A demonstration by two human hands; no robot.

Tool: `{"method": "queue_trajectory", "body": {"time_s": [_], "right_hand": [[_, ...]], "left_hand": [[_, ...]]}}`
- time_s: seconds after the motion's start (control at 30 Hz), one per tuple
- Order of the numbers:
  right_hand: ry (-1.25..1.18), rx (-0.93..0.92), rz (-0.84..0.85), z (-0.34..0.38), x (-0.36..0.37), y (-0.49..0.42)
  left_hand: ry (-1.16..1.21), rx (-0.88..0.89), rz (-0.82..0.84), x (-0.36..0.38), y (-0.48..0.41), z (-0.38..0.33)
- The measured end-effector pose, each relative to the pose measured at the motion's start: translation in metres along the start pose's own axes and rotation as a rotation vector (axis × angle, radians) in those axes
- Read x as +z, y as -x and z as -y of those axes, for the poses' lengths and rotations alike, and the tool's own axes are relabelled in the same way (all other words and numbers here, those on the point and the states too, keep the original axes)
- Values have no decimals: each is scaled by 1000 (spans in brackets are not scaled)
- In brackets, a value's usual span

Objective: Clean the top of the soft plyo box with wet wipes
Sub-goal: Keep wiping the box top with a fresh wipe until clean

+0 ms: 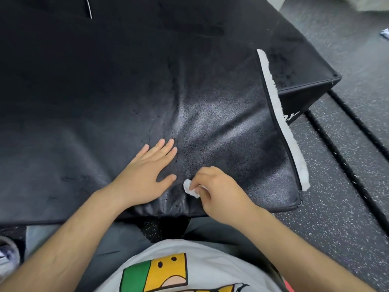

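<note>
Wiping black vinyl plyo box (126,91); right hand (219,190) pinches crumpled white wet wipe (189,188), left hand (145,173) beside wipe, fingers straight. Nxt, prob.: sweep beyond wipe.

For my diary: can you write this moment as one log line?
left hand: flat on soft black vinyl plyo box | right hand: pinches crumpled white wet wipe on it

This looks like a gym. To the right of the right grip (219,190) the floor (336,218) is dark rubber flecked with white, as laid in training rooms. Under that grip lies a padded black plyo box (105,102) with a fuzzy white fastening strip (282,119) along its edge; beyond it sits a second black box (299,60). Two thick black ropes (345,167), possibly battle ropes, cross the floor further right.
</note>
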State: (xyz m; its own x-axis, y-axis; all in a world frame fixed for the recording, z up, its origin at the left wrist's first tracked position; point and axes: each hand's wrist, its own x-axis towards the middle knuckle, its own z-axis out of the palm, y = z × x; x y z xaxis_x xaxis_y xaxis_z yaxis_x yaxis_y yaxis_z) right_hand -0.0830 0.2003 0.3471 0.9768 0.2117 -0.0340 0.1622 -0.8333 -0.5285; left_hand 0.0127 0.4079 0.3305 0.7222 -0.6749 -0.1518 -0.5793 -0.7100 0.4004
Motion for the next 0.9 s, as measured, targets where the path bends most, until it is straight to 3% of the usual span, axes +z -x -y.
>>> {"method": "queue_trajectory", "body": {"time_s": [0.23, 0.4, 0.6, 0.77, 0.9], "right_hand": [[-5, 136, -205, -14, 2, -15], [-45, 80, -86, -8, -2, 28], [-38, 69, -57, 20, 13, -35], [-48, 21, 28, 2, -1, 4], [-19, 29, 14, 16, 5, -22]], "left_hand": [[29, 7, 6, -4, 4, 2], [20, -11, 22, 2, 21, 1], [36, -9, 28, 5, 17, -3], [15, -1, 9, 4, 29, 1], [26, -28, 21, 5, 27, -3]]}}
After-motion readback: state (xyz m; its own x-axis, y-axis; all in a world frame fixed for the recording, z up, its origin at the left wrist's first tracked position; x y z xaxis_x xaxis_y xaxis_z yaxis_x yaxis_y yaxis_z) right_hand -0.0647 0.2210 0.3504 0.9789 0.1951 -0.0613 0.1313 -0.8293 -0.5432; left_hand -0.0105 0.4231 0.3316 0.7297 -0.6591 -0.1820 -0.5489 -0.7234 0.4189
